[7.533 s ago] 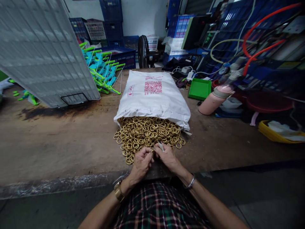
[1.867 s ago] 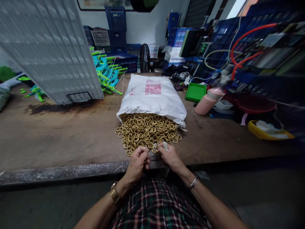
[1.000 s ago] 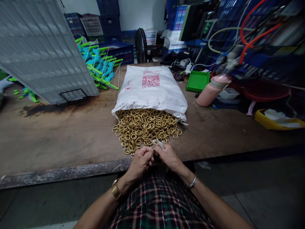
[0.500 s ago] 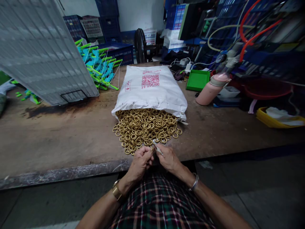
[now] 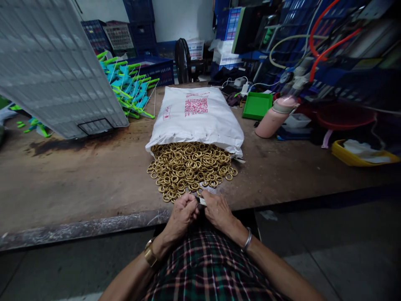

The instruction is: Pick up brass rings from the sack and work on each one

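A white sack [image 5: 197, 115] with red print lies on the table, its mouth towards me. Many brass-coloured rings [image 5: 188, 167] spill from it in a pile. Just in front of the pile, at the table's edge, my left hand [image 5: 184, 210] is closed in a pinch on something I cannot make out. My right hand [image 5: 217, 209] is closed around a small pale tool [image 5: 202, 201], whose dark end reaches to my left fingertips. The two hands are close together.
A grey ribbed panel [image 5: 62, 67] leans at the left beside green and blue plastic parts [image 5: 133, 90]. Towards the right are a green tray [image 5: 257, 105], a pink bottle [image 5: 272, 121] and a yellow basket [image 5: 347, 156]. A black fan [image 5: 182, 60] stands behind the sack.
The pale tool has turned and now lies between my two hands, its dark end showing. The brass-coloured bit at my left fingertips no longer shows. The view has shifted slightly.
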Action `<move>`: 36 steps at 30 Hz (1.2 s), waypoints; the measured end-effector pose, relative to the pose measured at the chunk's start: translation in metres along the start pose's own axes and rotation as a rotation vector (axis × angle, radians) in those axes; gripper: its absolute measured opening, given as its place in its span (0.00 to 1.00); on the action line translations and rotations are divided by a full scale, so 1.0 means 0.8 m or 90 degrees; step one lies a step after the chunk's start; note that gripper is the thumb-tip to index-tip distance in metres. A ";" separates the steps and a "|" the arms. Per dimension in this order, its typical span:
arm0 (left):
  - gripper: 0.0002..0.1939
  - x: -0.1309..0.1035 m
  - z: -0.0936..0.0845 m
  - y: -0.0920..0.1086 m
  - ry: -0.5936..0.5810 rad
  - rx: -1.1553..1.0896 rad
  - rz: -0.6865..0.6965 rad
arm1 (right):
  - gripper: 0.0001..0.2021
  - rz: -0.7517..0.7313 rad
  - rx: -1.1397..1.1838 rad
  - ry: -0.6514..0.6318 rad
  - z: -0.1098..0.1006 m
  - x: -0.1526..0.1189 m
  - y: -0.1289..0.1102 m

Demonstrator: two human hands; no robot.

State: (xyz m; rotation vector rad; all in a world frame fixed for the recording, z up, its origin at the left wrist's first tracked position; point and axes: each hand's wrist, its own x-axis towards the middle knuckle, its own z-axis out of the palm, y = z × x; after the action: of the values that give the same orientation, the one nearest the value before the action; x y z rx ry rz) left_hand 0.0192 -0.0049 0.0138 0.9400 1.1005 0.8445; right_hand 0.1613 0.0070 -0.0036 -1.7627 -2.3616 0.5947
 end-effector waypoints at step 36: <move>0.13 0.014 -0.025 -0.006 -0.056 -0.372 -0.109 | 0.06 0.141 0.534 0.107 -0.003 0.026 0.016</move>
State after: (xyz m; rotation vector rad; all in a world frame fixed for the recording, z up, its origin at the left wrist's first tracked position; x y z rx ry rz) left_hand 0.0031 0.0076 0.0021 0.3845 0.7777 0.9036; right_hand 0.1676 0.0301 -0.0088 -1.5646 -1.4569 1.1861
